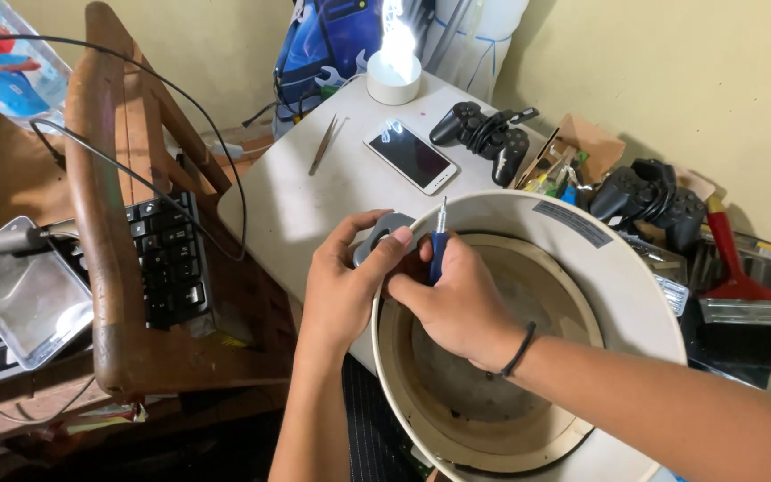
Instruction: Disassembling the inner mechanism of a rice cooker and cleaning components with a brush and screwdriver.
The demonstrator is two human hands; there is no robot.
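Head view: a blue-handled screwdriver point(438, 243) is gripped by right hand point(453, 299) fingers at the white round housing point(600, 277) rim; a grey part point(384, 234) is pinched by the left hand point(345, 281). Judged step: fastening work, with tip alignment required next.

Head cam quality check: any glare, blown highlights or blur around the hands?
Head view: the lamp at top is blown out and reflects off the phone screen; the left hand, right hand and blue-handled screwdriver are evenly lit and sharp; soft shadows fall on the table; edges bow slightly from the wide lens.
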